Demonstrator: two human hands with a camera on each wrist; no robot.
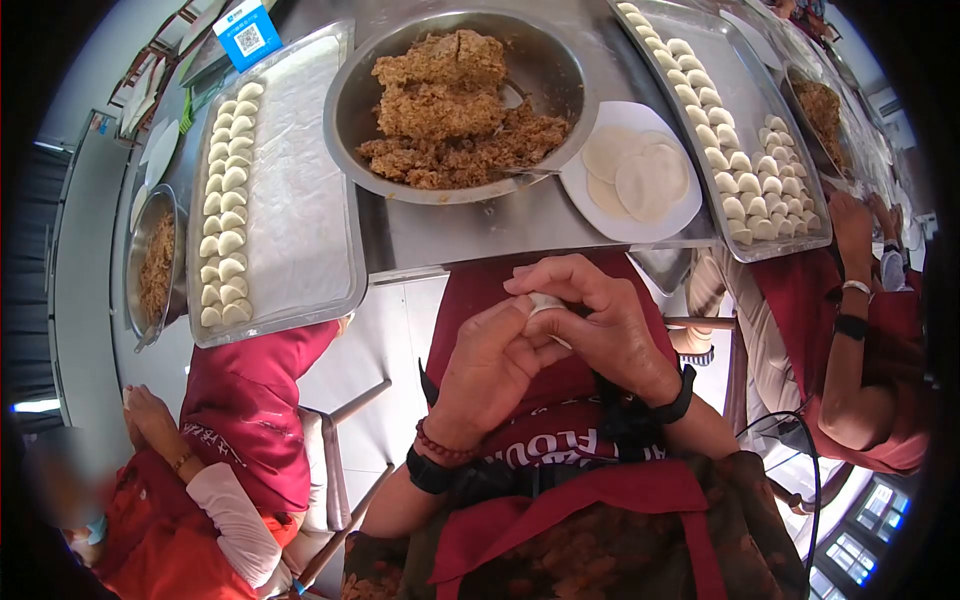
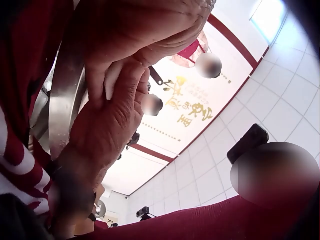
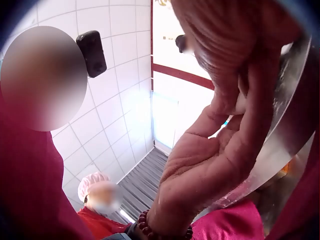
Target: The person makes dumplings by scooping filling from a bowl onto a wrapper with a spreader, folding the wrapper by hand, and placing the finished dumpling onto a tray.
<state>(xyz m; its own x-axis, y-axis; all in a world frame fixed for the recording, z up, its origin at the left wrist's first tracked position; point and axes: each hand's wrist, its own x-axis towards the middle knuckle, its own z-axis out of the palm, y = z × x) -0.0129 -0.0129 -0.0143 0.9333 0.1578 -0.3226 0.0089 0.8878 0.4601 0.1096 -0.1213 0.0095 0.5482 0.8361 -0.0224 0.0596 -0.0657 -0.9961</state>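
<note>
In the head view a small white dumpling (image 1: 545,304) is pinched between both hands above the lap. My left hand (image 1: 497,362), with a red bead bracelet at its wrist, holds one side with thumb and fingers. On the other side my right hand (image 1: 608,325) curls its fingers over the dough and presses with the thumb. Fingers cover most of the dumpling. A sliver of pale dough (image 3: 241,103) shows between the fingertips in the right wrist view. Straight ahead stands a steel bowl (image 1: 350,165) of brown filling (image 1: 440,110), beside a white plate (image 1: 660,228) of round wrappers (image 1: 650,180).
To the left a lined metal tray (image 1: 300,200) carries rows of dumplings (image 1: 232,215). Another tray (image 1: 740,75) with dumplings (image 1: 745,185) lies to the right. A spoon handle (image 1: 530,171) sticks out over the bowl's rim. People in red aprons sit on both sides.
</note>
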